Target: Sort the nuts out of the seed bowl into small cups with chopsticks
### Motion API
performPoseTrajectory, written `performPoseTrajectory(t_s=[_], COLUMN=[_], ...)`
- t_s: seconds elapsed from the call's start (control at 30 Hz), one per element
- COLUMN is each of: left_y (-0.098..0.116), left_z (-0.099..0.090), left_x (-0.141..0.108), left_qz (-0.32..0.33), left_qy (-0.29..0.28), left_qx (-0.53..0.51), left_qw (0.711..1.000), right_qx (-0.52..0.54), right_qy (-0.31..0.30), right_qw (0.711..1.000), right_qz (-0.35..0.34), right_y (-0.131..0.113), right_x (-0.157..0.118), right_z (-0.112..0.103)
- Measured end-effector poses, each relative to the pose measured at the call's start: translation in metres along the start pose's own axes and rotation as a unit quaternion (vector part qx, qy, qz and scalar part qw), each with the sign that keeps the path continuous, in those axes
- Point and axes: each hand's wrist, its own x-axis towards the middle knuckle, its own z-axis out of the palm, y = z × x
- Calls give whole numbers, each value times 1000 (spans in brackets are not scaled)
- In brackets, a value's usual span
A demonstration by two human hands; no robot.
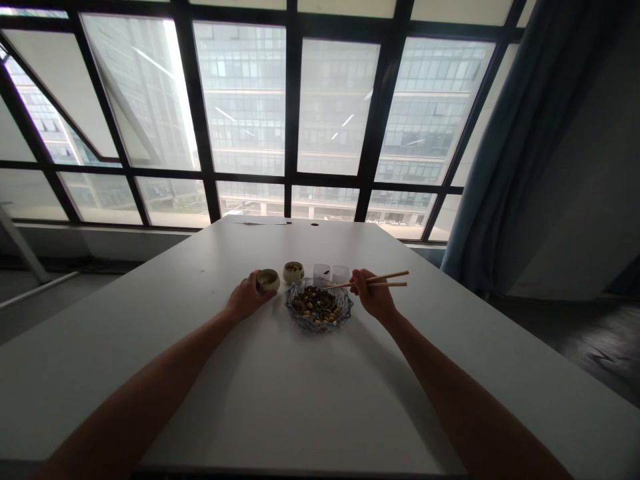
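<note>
My left hand [246,295] is wrapped round a small pale cup [269,281], left of a clear glass bowl [344,319] with a wavy rim. In the bowl lies a mix of dark seeds and paler nuts [320,305]. A pair of wooden chopsticks [390,280] is held in my right hand [373,297], their tips pointing left over the bowl. Whether anything is between the tips is too small to tell. Behind the bowl stand a second small cup [293,272] with some nuts in it and two whitish translucent containers [321,271], one bearing a dark mark.
A long white table [300,400] carries everything. At its far end lie a flat white sheet [257,221] and a small dark oval [315,225]. Large black-framed windows [340,107] rise beyond, with a blue curtain [505,147] on the right.
</note>
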Motion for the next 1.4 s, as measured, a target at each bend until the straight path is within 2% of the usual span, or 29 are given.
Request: performPoseTrajectory(t_s=[0.13,0.23,0.3,0.4,0.47,0.63,0.7,0.77,0.93,1.1,1.17,1.4], left_y=[1,0,-1,0,1,1,0,0,0,0,0,0], left_z=[-1,0,1,2,2,1,1,1,1,1,1,1], left_x=[0,0,0,0,0,1,1,1,1,0,1,1], left_qz=[-4,-3,-1,0,-3,-1,0,-1,-3,-4,-6,-8], left_qy=[-1,1,4,6,5,2,2,3,5,4,2,-3], left_qx=[-3,-4,-2,-2,-4,-9,-7,-2,3,5,6,-1], left_qw=[1000,1000,1000,1000,1000,1000,1000,1000,1000,1000,1000,1000], right_qx=[-80,-52,0,56,69,80,94,93,-3,14,22,-1], right_qy=[-87,-134,-119,-46,-28,-95,-127,-147,-141,-45,-26,-63], right_qw=[992,989,993,994,991,984,981,982,990,999,999,998], right_qz=[-40,-19,22,84,108,129,115,74,-25,-11,-1,2], right_y=[-17,-24,-25,-24,-24,-31,-34,-35,-37,-38,-36,-27], right_x=[-4,-3,-2,2,4,0,-6,-12,-20,-15,-15,-15], right_z=[-6,-7,-9,-17,-23,-17,-6,6,22,12,8,13])
